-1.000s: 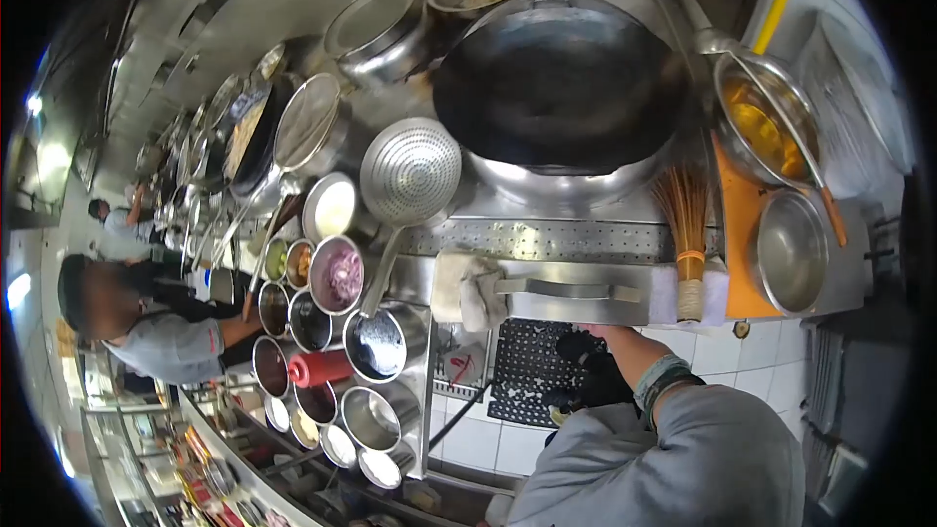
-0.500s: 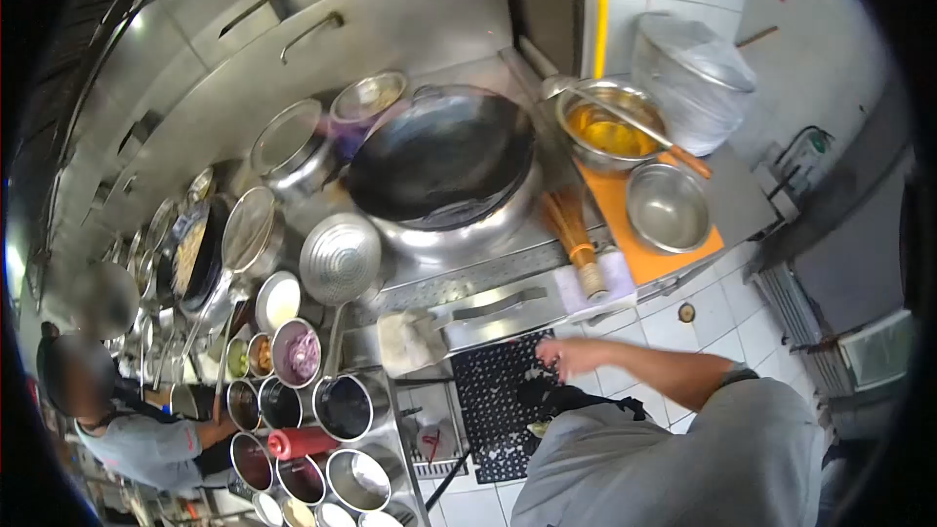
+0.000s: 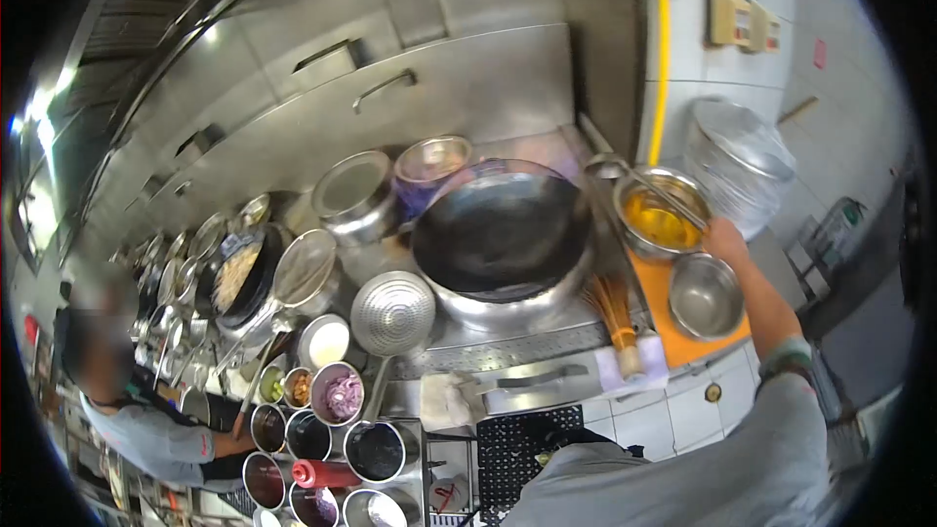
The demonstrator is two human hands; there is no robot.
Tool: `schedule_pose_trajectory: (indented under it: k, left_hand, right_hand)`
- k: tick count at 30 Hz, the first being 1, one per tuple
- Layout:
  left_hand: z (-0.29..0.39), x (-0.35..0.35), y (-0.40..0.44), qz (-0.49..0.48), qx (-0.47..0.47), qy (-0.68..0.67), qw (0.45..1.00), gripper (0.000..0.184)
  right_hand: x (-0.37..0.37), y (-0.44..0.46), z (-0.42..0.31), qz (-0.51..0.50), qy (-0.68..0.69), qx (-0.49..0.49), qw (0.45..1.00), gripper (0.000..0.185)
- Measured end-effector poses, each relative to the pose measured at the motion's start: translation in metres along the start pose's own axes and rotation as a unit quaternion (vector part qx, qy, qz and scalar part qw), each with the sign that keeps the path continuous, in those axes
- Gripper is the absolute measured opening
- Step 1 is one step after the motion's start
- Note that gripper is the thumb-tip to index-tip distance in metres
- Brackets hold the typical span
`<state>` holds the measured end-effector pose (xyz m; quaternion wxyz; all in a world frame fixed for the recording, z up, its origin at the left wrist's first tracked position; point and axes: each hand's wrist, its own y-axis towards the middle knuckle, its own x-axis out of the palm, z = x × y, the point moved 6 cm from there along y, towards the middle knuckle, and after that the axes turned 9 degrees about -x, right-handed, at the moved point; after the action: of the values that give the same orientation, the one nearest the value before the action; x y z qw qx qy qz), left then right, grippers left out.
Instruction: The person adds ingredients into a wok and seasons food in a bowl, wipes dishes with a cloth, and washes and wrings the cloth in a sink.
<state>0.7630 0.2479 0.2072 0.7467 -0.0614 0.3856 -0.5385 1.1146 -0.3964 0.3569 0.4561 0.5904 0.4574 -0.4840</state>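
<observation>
My right hand [image 3: 724, 240] is closed around the handle end of a ladle [image 3: 664, 197]. The ladle's metal shaft lies across a steel bowl of yellow oil [image 3: 652, 221], and its round head rests past the bowl's left rim. Just below my hand sits a steel bowl [image 3: 705, 297] with nothing visible in it, on an orange board [image 3: 656, 304]. To the left, a large black wok [image 3: 503, 234] stands on the stove. My left hand is out of view.
A bamboo brush [image 3: 615, 317] lies right of the wok's front. A perforated skimmer [image 3: 392, 314], chopped purple onion [image 3: 343, 396], a red squeeze bottle [image 3: 324, 473] and several pots fill the left counter. Another person [image 3: 161, 429] stands far left. A plastic-covered pot [image 3: 739, 161] stands back right.
My right hand has moved from in front of the counter up to the ladle and taken hold of its handle. The scene has shifted down and right in view.
</observation>
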Motion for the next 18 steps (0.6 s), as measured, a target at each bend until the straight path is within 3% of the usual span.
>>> schedule_pose_trajectory:
  k: [1,3,5,8,10,11,15,16,18]
  left_hand:
    - [0.001,-0.001,0.002,0.009,-0.014,-0.003,1.000,0.037]
    - [0.000,-0.003,0.003,0.026,-0.047,-0.009,0.999,0.037]
    - [-0.003,-0.005,0.000,0.042,-0.078,-0.014,0.996,0.037]
    - [-0.003,-0.007,-0.007,0.068,-0.116,-0.022,0.991,0.037]
    - [-0.004,-0.008,-0.012,0.084,-0.137,-0.031,0.986,0.037]
    - [-0.006,-0.008,-0.015,0.091,-0.149,-0.035,0.984,0.037]
    - [-0.011,-0.007,-0.030,0.119,-0.192,-0.053,0.973,0.037]
    - [-0.012,-0.006,-0.033,0.124,-0.201,-0.058,0.970,0.037]
    - [-0.017,-0.004,-0.043,0.135,-0.219,-0.071,0.964,0.036]
  right_hand:
    - [0.015,0.016,0.000,0.034,0.031,-0.075,0.996,0.024]
    - [-0.035,-0.007,-0.098,-0.101,0.288,0.053,0.951,0.022]
    - [-0.040,0.014,-0.169,-0.170,0.498,-0.062,0.848,0.035]
    - [-0.056,0.058,-0.279,-0.214,0.660,-0.118,0.710,0.058]
    - [-0.047,0.101,-0.352,-0.258,0.681,-0.130,0.673,0.057]
    - [-0.044,0.118,-0.391,-0.265,0.673,-0.156,0.673,0.049]
    - [0.000,0.180,-0.531,-0.188,0.530,-0.221,0.797,0.029]
    - [0.016,0.191,-0.558,-0.198,0.530,-0.232,0.791,0.029]
    - [0.044,0.206,-0.607,-0.201,0.433,-0.250,0.842,0.013]
